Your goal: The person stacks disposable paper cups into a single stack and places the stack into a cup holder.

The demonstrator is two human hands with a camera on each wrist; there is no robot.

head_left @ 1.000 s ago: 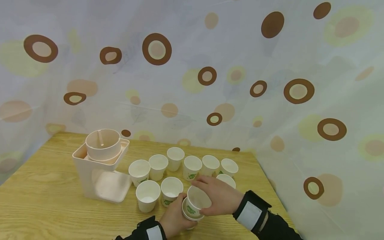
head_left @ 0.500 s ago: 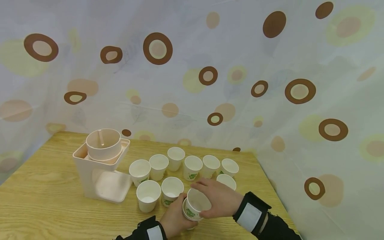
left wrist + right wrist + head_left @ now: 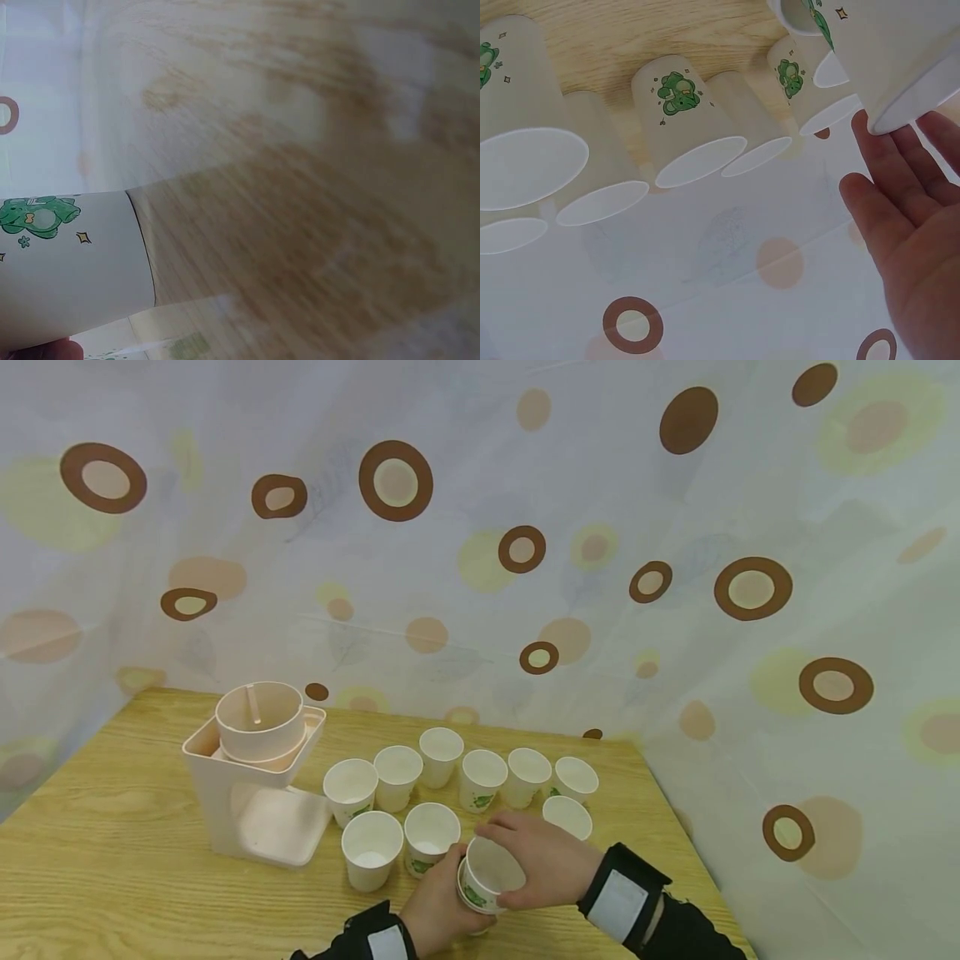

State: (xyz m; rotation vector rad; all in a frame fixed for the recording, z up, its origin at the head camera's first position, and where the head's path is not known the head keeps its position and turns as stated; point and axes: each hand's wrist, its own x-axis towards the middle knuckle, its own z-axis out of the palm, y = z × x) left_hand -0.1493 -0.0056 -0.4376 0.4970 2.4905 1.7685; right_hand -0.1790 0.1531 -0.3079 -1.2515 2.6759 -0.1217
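Note:
Near the front of the table my left hand (image 3: pixel 438 900) grips a white paper cup (image 3: pixel 467 897) from its left side. A second paper cup (image 3: pixel 491 872) sits tilted inside it, and my right hand (image 3: pixel 543 860) holds this upper cup by its rim. The right wrist view shows the fingertips (image 3: pixel 870 129) at the rim of the upper cup (image 3: pixel 900 60). Close up in the left wrist view, a cup wall (image 3: pixel 67 262) carries a green cartoon print, with a fingertip (image 3: pixel 60 349) below it. The lower cup's base is mostly hidden by my left hand.
Several white paper cups stand upright behind and left of my hands, among them a front cup (image 3: pixel 371 852) and a back cup (image 3: pixel 441 756). A pale plastic holder (image 3: pixel 217 802) with a round container (image 3: pixel 258 727) stands left. A patterned curtain (image 3: pixel 450 568) borders the table (image 3: pixel 112 860).
The upper cup has moved slightly down into the lower cup, and my right hand has come down with it. My left hand has stayed almost still.

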